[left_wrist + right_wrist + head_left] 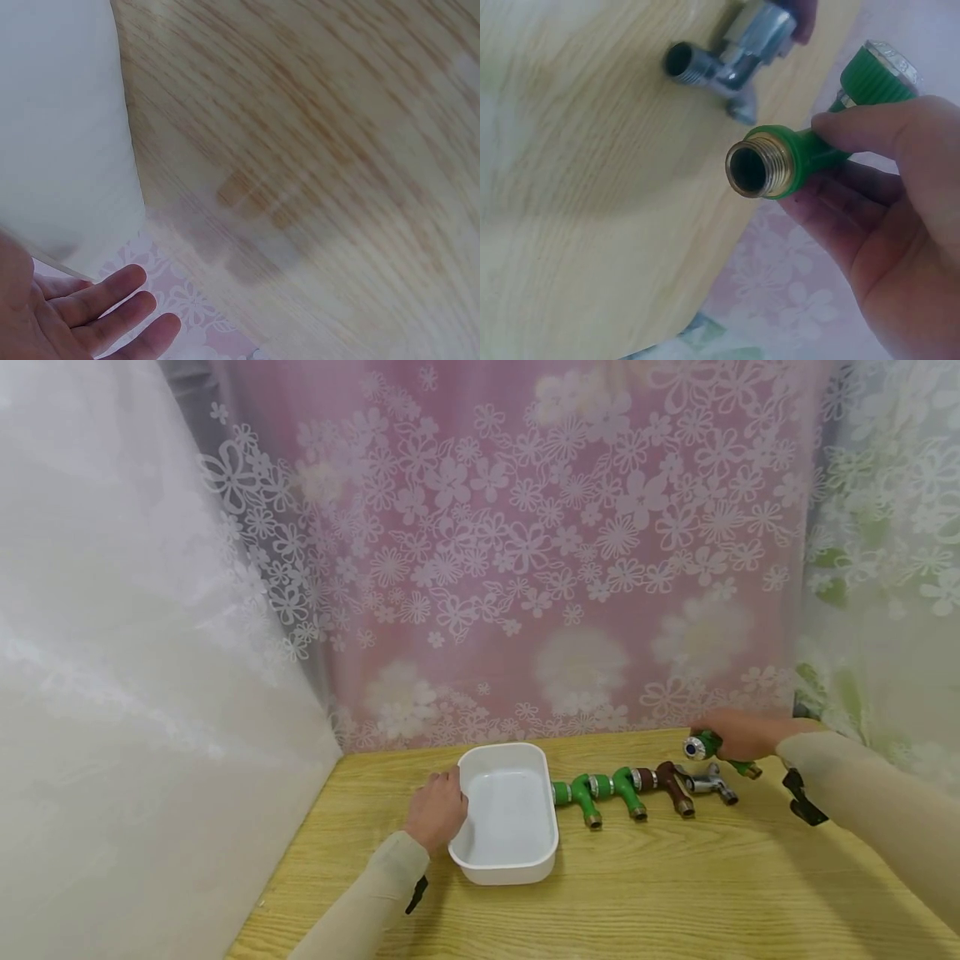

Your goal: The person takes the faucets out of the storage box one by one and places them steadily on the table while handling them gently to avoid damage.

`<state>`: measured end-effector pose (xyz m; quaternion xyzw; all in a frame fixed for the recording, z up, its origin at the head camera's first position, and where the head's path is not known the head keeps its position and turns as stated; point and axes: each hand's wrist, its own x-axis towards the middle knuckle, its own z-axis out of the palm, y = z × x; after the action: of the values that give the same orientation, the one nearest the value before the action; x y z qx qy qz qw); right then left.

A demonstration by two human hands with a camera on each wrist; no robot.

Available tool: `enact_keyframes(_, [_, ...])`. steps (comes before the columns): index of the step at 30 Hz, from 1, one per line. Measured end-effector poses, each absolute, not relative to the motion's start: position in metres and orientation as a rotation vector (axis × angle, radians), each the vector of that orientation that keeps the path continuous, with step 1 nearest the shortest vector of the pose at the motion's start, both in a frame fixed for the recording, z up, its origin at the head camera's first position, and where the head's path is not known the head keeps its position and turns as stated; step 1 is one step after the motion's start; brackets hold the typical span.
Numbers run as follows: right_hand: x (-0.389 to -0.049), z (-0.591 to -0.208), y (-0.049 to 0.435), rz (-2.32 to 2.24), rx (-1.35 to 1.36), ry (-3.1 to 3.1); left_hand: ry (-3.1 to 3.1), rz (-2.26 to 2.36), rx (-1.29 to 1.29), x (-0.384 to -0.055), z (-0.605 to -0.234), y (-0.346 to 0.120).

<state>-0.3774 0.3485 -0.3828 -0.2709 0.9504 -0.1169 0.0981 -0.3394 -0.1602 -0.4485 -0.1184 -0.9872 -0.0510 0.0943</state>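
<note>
My left hand point(437, 810) is at the left rim of a white rectangular plastic basin point(504, 875); it seems to grip the rim, the thumb hidden in the left wrist view. In that view several fingers point(112, 296) extend outside the basin wall point(64, 127). At the far right, my right hand point(738, 734) holds a green tap point(709, 744) above the table. In the right wrist view thumb and fingers close round its green body point(821, 154), with the brass threaded end facing the camera. Below it lies a silver tap point(708, 782).
Right of the basin lie a green tap point(581, 793), a second green tap point(624, 789) and a dark red tap point(672, 785) in a row. The wood-grain table point(637, 893) ends at a pink flowered curtain point(487, 610). A white sheet point(150, 693) hangs at the left.
</note>
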Motion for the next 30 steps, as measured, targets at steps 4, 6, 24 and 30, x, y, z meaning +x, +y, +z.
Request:
enact_keyframes(4, [-0.378,-0.393,0.360,-0.375,-0.747,2.813,-2.938,-0.150,-0.354,-0.340,-0.449,-0.160])
enact_keyframes(6, [-0.379,-0.397,0.366,-0.385,-0.721,2.809,-2.948,-0.153,-0.351,-0.339,-0.449,-0.160])
enact_keyframes(24, [-0.370,-0.420,0.400,-0.302,-0.610,2.873,-2.941,-0.147,-0.344,-0.340,-0.451,-0.159])
enact_keyframes(30, [-0.371,-0.431,0.406,-0.251,-0.568,2.885,-2.935,-0.129,-0.341,-0.340,-0.450,-0.158])
